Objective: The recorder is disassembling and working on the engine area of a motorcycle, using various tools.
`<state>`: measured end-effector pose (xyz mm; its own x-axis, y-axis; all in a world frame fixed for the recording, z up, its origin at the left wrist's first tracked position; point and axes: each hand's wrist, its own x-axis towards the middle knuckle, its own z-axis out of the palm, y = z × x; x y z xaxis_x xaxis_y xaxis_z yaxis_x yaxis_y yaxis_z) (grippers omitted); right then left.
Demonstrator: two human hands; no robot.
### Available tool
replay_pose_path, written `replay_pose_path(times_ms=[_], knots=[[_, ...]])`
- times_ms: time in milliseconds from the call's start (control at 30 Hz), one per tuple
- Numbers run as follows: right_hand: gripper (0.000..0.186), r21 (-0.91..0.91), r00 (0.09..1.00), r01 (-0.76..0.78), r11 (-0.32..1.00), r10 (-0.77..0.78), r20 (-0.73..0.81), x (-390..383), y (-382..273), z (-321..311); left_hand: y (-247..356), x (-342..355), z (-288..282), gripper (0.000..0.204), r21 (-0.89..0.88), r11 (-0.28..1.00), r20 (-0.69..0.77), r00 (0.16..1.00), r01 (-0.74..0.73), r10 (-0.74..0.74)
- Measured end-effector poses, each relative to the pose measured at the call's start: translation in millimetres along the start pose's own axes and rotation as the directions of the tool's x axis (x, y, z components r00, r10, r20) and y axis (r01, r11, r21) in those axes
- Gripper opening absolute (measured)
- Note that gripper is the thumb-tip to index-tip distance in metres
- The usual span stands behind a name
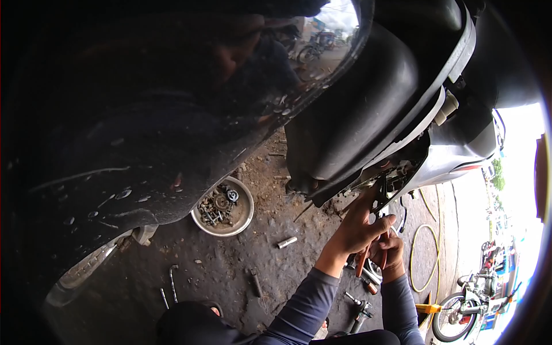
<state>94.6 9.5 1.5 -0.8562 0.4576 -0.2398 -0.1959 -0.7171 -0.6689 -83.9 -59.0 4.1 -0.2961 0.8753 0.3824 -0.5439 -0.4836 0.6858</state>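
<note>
Two dark-sleeved forearms of yours reach up to the right of the metal bowl, while a glossy, scratched black panel overhangs the bowl's upper left. Farther right of the bowl, your right hand has its fingers curled and its thumb closed on the orange-handled pliers. Your left hand lies just beside it, thumb out across the handles; its fingertips are hidden, so you cannot tell what they grip. The pliers sit under the opened side of a motorcycle, up and right of the bowl, its silver panel hanging above your hands.

Bolts and small metal parts fill part of the bowl. On the dirty floor, a short silver tube lies to its lower right and a bent wrench to its lower left. Well to its right, a yellow hose loops, and beyond stands a parked motorcycle.
</note>
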Motion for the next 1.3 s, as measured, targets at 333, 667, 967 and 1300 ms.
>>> replay_pose_path(times_ms=[333, 667, 967, 1300], knots=[[0.039, 0.023, 0.996, -0.027, 0.999, 0.025, 0.083, 1.1, -11.1, -17.0, -6.8, 0.3, -1.2, 0.066, 0.093, 0.991, -0.021, 0.995, -0.099, 0.101], [0.046, -0.023, 0.998, 0.008, 1.000, -0.006, 0.056, 1.7, -16.3, -5.8, -4.7, 1.7, 1.7, 0.071, -0.060, 0.996, 0.030, 0.998, -0.060, 0.062], [0.023, 0.017, 0.998, 0.019, 1.000, -0.020, 0.053, 7.2, -4.0, 0.7, -0.5, 4.1, -2.6, 0.078, 0.110, 0.986, 0.012, 0.993, -0.122, 0.122], [0.017, -0.066, 0.998, -0.010, 0.998, 0.014, 0.058, -0.7, 4.5, 4.4, -7.1, 5.1, -3.2, 0.084, 0.125, 0.984, 0.007, 0.992, -0.125, 0.125]])
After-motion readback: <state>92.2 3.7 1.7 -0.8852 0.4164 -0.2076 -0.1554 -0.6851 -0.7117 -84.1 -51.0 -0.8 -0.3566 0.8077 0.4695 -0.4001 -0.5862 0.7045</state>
